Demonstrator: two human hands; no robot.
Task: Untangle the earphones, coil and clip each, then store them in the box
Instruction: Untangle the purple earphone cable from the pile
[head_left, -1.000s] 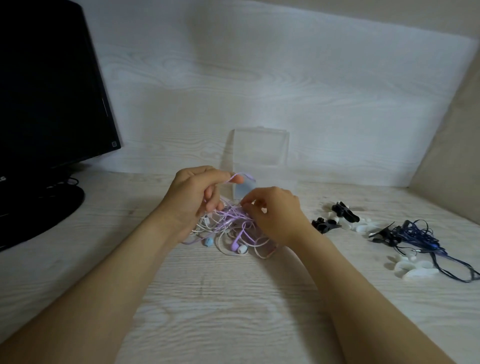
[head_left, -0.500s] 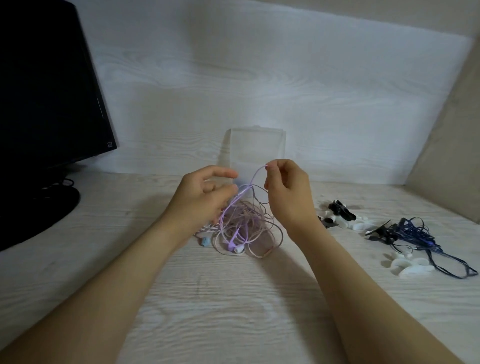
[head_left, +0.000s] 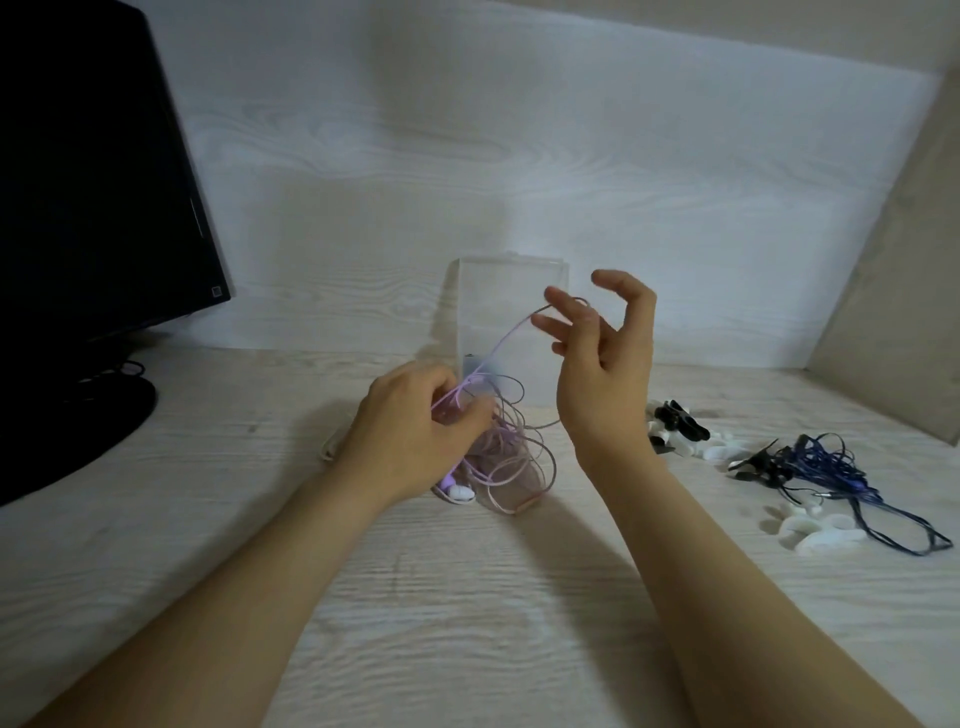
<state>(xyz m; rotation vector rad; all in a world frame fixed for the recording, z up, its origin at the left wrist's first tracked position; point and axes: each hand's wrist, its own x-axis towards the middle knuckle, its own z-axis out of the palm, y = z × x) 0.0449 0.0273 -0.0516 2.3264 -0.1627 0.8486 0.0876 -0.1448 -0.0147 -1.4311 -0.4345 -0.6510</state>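
Right hand (head_left: 605, 358) rises, pinch gone, fingers now spread wide, purple cord (head_left: 498, 348) hooked over one; left hand (head_left: 415, 431) grip holds tangle (head_left: 514, 457). Untangling likely just starting.

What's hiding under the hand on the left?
The left hand grips the tangle of purple earphones, whose loops spill out to its right. One earbud peeks out below it on the desk. The hand covers the tangle's middle, so knots there cannot be seen.
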